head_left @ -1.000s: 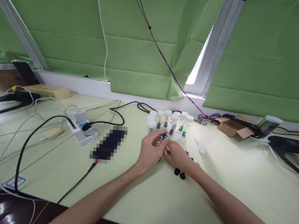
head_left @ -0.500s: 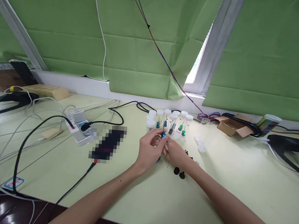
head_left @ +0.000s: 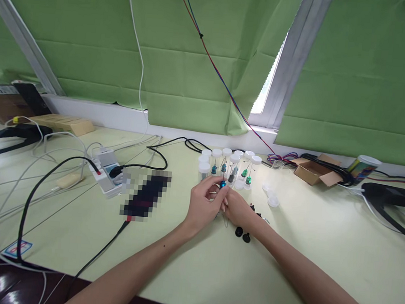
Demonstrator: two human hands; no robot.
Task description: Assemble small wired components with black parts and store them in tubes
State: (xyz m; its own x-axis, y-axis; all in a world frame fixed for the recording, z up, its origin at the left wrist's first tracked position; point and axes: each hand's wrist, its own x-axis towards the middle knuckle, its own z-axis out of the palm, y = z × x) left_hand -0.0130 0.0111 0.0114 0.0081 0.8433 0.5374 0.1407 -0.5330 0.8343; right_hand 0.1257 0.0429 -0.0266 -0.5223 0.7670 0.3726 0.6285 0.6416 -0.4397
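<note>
Pale green table (head_left: 303,255) under green blinds (head_left: 183,51), both hands' fingers (head_left: 216,193) pinching blue part (head_left: 223,184).

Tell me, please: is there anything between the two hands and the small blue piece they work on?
Nothing visible. The left hand and the right hand both pinch the small blue piece directly. The capped clear vials stand just behind it, apart.

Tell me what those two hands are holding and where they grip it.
Both hands pinch one small blue piece between fingertips, the left hand and the right hand meeting on it. The exact grip on it is too small to tell.
</note>
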